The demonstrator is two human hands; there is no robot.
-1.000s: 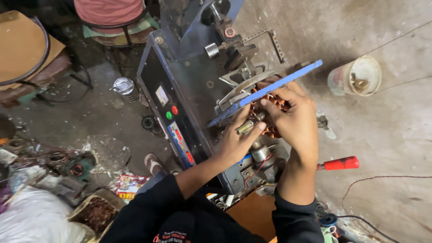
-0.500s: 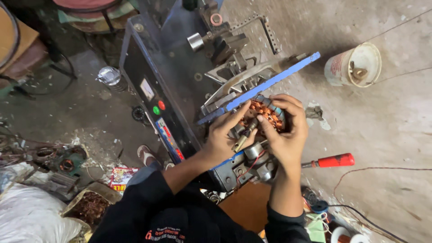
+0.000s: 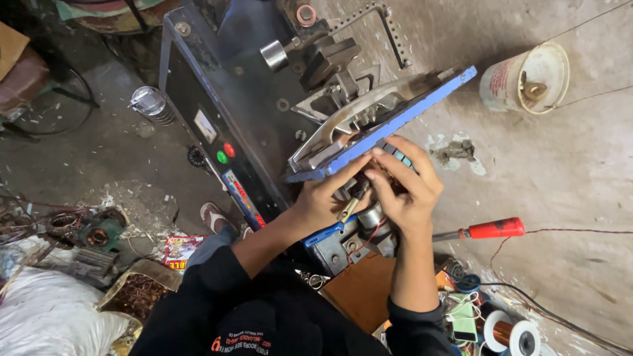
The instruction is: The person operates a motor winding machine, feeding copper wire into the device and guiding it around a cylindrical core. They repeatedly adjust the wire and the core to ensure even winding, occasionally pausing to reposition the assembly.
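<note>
Both hands work at the front of a dark metal winding machine point(image 3: 217, 86). My left hand point(image 3: 328, 196) pinches a small brass-coloured part point(image 3: 347, 209) just under a long blue bar point(image 3: 402, 122) that slants across the machine. My right hand point(image 3: 405, 184) cups a round copper-wound stator, mostly hidden beneath the fingers, and its fingertips meet those of the left hand. A metal cylinder point(image 3: 371, 216) sits directly below the hands.
A red-handled screwdriver point(image 3: 484, 230) lies on the concrete floor at right. A white tub point(image 3: 527, 78) stands at upper right. Wire spools point(image 3: 511, 333) lie at bottom right. Scrap, a white sack point(image 3: 46, 323) and a tray of copper point(image 3: 135, 290) fill the left.
The view has shifted, so the machine and hands sit lower and more central. Both hands have closed in tighter over the stator, covering the copper windings seen before.
</note>
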